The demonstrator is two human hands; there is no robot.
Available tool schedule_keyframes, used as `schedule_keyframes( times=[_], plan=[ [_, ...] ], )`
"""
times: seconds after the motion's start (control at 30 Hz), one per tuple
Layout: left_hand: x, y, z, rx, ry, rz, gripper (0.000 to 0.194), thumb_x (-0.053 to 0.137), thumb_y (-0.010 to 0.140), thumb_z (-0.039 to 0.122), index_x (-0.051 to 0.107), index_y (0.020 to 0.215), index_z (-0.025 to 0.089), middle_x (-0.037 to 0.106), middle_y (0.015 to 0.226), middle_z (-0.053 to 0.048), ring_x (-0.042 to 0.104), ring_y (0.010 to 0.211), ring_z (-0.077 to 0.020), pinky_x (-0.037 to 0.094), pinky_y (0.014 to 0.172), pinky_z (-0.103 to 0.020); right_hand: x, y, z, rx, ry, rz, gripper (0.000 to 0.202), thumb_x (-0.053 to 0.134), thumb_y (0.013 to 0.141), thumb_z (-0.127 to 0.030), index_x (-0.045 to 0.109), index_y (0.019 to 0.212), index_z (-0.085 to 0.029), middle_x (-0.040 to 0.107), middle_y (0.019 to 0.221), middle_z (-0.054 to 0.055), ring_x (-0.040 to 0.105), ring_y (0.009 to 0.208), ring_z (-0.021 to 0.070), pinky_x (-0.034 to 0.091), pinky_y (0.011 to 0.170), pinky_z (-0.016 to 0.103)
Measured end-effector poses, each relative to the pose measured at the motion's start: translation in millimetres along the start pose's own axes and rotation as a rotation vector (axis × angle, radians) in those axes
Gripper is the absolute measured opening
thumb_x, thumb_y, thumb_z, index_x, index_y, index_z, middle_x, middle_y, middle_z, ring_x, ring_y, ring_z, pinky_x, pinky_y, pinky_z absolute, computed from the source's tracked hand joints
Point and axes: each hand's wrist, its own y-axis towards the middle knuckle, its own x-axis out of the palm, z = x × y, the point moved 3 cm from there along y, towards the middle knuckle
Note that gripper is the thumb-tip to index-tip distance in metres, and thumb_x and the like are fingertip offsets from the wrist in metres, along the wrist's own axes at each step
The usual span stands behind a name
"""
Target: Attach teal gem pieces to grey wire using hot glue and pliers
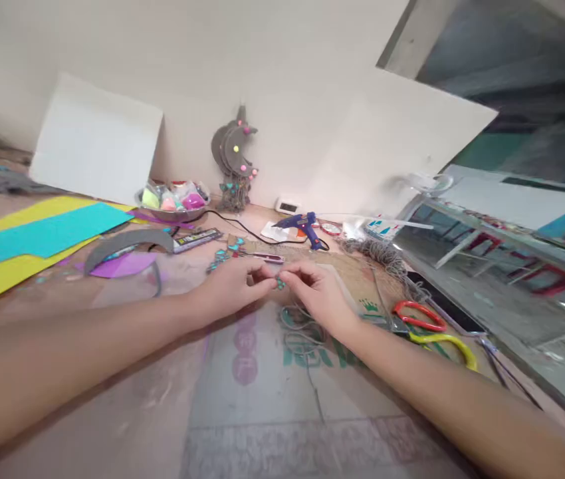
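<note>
Right hand point(320, 296) well inside table edge point(546, 392)

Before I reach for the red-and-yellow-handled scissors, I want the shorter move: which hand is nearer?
Right. The right hand is to the left of the scissors; the left hand is farther left, beyond the right hand.

Green piece point(280, 284) between both hands point(232, 285) point(320, 296)

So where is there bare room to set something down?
Free: tabletop on the near side of the left forearm, up to the printed sheet; also that sheet's part left of the loose string. Crowded: around the glue gun, and at right by the scissors and gray yarn.
</note>
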Motion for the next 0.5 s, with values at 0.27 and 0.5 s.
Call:
schedule_keyframes(
  times=[0.27,0.5],
  plan=[
    [-2.1,1.1,-5.1,-0.020,-0.077,0.048,0.019,0.050,0.081,0.032,0.058,0.074,0.016,0.057,0.063,0.003,0.050,0.053,-0.0101,0.036,0.049,-0.020,-1.4,-0.7,2.8,0.079,0.138,0.004,0.033,0.045,0.088,-0.046,0.060,0.096,-0.017,0.048,0.066,-0.002,0.039,0.049,0.0091,0.032,0.045,0.023],
    [-4.0,2.2,-10.0,-0.107,-0.108,0.117,0.023,0.050,0.081,0.038,0.057,0.075,0.016,0.059,0.066,0.002,0.051,0.055,-0.0110,0.038,0.052,-0.021,-12.9,-1.2,5.0,-0.045,0.304,0.248,0.027,0.041,0.091,-0.045,0.050,0.103,-0.023,0.048,0.081,0.000,0.044,0.058,0.0107,0.039,0.053,0.025]
  ],
)
